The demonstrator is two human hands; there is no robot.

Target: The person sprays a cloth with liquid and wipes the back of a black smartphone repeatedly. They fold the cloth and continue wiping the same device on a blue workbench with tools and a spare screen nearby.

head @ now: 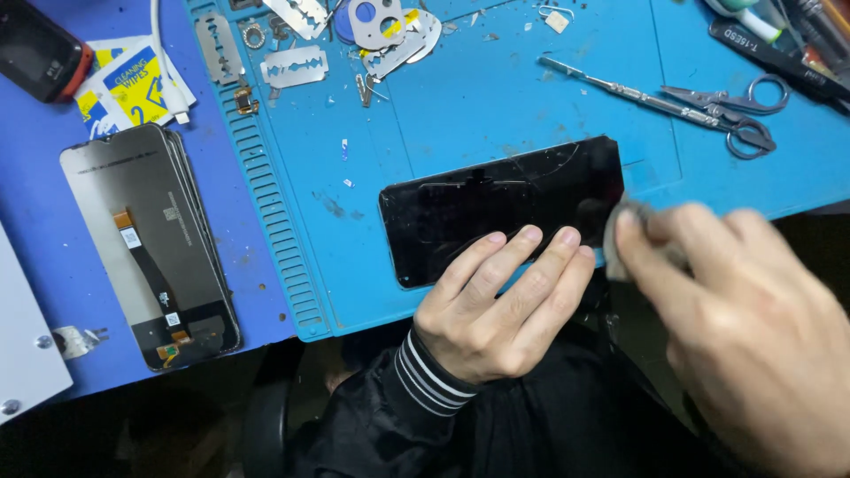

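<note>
A black phone (496,208) with a cracked glass face lies on the light blue work mat (496,97), near its front edge. My left hand (496,301) rests flat on the phone's near long edge, fingers together and pressing it down. My right hand (744,319) is at the phone's right end, blurred, pinching a small grey cloth or wipe (624,232) against that end of the glass.
A stack of phone display panels (150,243) with flex cables lies left on the darker blue mat. Razor blades (294,66), metal scraps, a screwdriver (620,88), scissors (739,111) and wipe sachets (133,88) sit along the back. A white panel edge (22,354) is at the far left.
</note>
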